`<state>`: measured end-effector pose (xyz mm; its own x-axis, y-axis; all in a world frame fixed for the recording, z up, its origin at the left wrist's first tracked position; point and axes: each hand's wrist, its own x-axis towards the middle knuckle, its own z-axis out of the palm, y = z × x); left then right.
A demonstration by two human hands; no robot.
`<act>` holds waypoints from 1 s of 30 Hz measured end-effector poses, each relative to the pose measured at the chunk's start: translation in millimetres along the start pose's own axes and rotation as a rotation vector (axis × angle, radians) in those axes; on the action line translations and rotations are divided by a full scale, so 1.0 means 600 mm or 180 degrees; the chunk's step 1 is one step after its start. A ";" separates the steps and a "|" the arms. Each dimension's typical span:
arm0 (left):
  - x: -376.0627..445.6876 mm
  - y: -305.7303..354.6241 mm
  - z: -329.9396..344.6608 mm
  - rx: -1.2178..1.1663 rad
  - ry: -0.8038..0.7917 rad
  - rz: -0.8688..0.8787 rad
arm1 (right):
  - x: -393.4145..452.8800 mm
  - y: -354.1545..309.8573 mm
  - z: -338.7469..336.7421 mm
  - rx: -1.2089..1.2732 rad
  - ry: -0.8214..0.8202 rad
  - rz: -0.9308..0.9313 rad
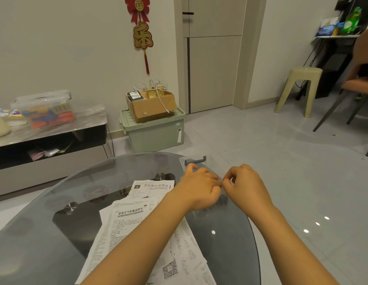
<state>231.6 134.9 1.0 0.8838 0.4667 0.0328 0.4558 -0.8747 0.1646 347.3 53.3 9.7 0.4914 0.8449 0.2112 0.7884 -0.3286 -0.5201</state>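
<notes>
Hands — left hand (199, 186), right hand (245, 184) — knuckles up, each grip a pinch on clear box (194, 159).

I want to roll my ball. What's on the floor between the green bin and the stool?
Head view shows bare floor between green bin and stool.

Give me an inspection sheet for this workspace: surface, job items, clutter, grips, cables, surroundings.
surface: round glass table, glossy, with light reflections.
job's things: clear plastic box at the table's far right edge, under the hands.
clutter: printed leaflets overlapping mid-table, partly under the left forearm.
grips: left hand and right hand curled over the box, fingertips meeting; what they pinch cannot be told.
cables: white cables on a cardboard box; black cables at far right.
surroundings: green storage bin, plastic stool, low cabinet.
</notes>
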 end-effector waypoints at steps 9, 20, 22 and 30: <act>-0.036 0.014 -0.031 -0.0139 0.0458 -0.0458 | -0.014 0.001 -0.010 0.0006 -0.0007 -0.0270; -0.200 0.037 -0.051 -0.0232 0.0575 -0.1070 | -0.086 -0.049 -0.002 -0.0032 -0.0305 -0.1299; -0.234 0.041 -0.048 -0.0334 0.0515 -0.1243 | -0.104 -0.059 0.004 -0.0033 -0.0458 -0.1446; -0.353 0.029 -0.009 -0.0462 -0.0712 -0.2038 | -0.153 -0.078 0.043 -0.0087 -0.1055 -0.1963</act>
<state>51.9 21.6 2.4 0.4530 0.8335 -0.3162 0.8900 -0.4023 0.2146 255.8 1.9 -6.7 -0.1840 0.9633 0.1953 0.8982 0.2455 -0.3647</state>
